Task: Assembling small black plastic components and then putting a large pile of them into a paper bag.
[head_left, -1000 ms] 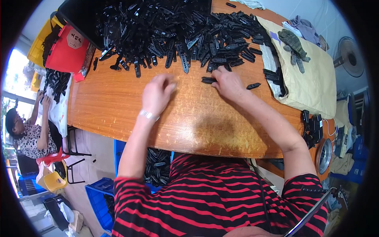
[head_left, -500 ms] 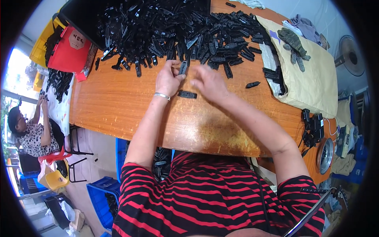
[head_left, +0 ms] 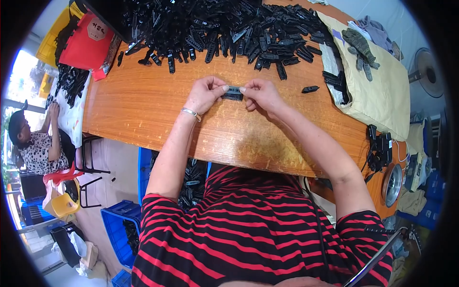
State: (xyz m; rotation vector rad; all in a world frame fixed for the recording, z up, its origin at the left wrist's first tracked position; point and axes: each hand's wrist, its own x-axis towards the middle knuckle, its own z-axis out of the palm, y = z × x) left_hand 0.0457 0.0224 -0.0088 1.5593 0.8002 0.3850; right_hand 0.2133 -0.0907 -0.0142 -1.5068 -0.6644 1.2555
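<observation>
My left hand [head_left: 204, 95] and my right hand [head_left: 264, 97] pinch the two ends of a small, narrow black plastic part [head_left: 234, 90], held level between them above the wooden table. A second black part [head_left: 233, 96] shows right under its near edge; I cannot tell whether the two touch. Thumbs lie on top at each end, and the fingertips beneath are partly hidden. Beyond my hands spreads a big heap of similar black plastic parts [head_left: 201, 36].
One loose black part [head_left: 311, 89] lies to the right, near a beige sack [head_left: 377, 103] with a grey glove [head_left: 359, 48] on it. A red bag [head_left: 88, 43] stands at the left. Blue crates [head_left: 119, 229] sit below the table edge. Another person [head_left: 40, 143] sits at far left.
My left hand has turned the part from upright to level. My right hand, blurred and apart before, now grips its other end. The part that lay on the table is now right beneath.
</observation>
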